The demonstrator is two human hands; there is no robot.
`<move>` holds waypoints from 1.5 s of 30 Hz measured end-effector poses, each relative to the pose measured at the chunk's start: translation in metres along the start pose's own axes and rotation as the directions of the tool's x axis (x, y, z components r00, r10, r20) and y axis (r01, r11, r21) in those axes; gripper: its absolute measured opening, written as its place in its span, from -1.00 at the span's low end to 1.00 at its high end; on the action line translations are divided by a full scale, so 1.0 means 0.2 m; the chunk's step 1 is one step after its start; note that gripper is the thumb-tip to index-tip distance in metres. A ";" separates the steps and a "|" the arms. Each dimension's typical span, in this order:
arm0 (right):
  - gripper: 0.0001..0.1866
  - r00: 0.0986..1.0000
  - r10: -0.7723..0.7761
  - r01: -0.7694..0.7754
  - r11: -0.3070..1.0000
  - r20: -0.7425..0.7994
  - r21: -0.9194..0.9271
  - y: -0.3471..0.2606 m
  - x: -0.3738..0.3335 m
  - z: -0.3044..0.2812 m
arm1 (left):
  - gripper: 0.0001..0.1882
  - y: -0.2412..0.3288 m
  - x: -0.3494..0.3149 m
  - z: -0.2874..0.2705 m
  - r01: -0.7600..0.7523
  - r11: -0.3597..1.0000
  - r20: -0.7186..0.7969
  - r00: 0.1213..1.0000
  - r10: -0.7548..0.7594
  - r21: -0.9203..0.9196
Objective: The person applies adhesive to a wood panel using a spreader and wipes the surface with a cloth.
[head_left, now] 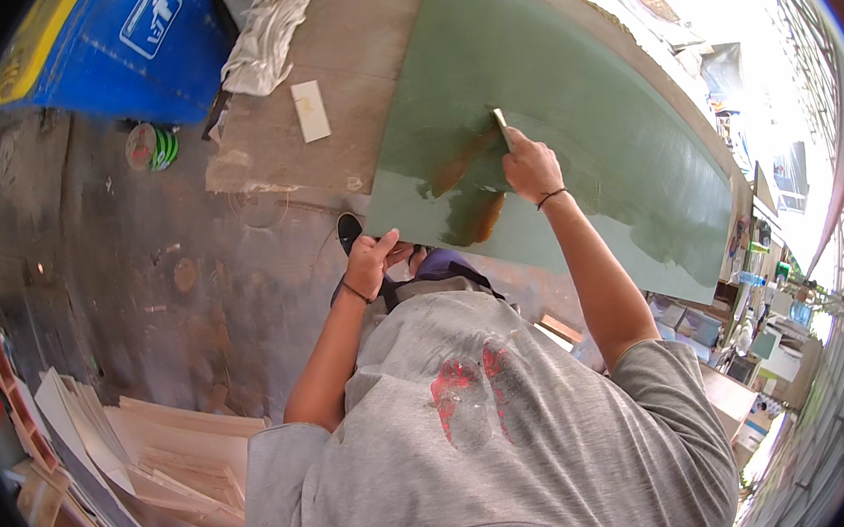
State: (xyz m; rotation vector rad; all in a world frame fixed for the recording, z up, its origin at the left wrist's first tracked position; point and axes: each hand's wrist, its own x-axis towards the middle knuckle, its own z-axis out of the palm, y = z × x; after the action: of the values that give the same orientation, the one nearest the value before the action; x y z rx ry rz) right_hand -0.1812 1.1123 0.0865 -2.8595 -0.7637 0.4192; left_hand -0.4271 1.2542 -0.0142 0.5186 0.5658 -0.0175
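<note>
A large green board (567, 80) lies in front of me, and a wet, darker sheen covers much of it. Amber liquid (487, 220) sits in a puddle near its front edge, with a thinner brown smear just beyond. My right hand (532, 166) is closed around a thin, flat spreader (501, 119), whose pale edge is at the board's surface beside the smear. At the near left corner, my left hand (370, 264) pinches the board's edge, thumb on top and fingers underneath, partly hidden.
Beyond the board's left side, a brown work surface (354, 59) carries a small white rectangular piece (310, 112) and a crumpled white cloth (267, 36). A blue bin (138, 62) and a green-banded can (152, 147) stand farther left. Wood offcuts (178, 455) lean at lower left.
</note>
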 end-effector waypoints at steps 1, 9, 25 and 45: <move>-0.57 0.999 -0.031 0.032 0.999 0.030 -0.018 -0.08 -0.02 0.02 | -0.73 0.01 -0.01 -0.02 0.017 0.998 0.041 0.999 -0.014 -0.065; -0.54 0.959 -0.220 0.231 0.972 0.179 -0.040 -0.46 -0.15 0.06 | -0.36 0.01 -0.01 -0.17 0.037 0.776 0.109 0.993 0.041 -0.630; -0.49 0.716 -0.548 0.608 0.794 0.432 -0.001 -0.96 -0.43 0.11 | -0.42 -0.03 0.03 -0.13 0.214 0.676 0.297 0.955 0.008 -0.705; -0.39 0.950 -0.153 0.240 0.915 0.273 -0.325 -0.20 -0.22 -0.16 | -0.45 0.08 -0.05 -0.33 0.019 0.880 0.199 0.976 0.086 -0.475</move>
State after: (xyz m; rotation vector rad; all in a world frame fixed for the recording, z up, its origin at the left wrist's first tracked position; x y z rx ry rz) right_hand -0.2274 1.1212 0.1352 -3.0438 -1.2838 0.6734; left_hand -0.4660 1.2976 -0.0493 0.0426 0.3290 0.0969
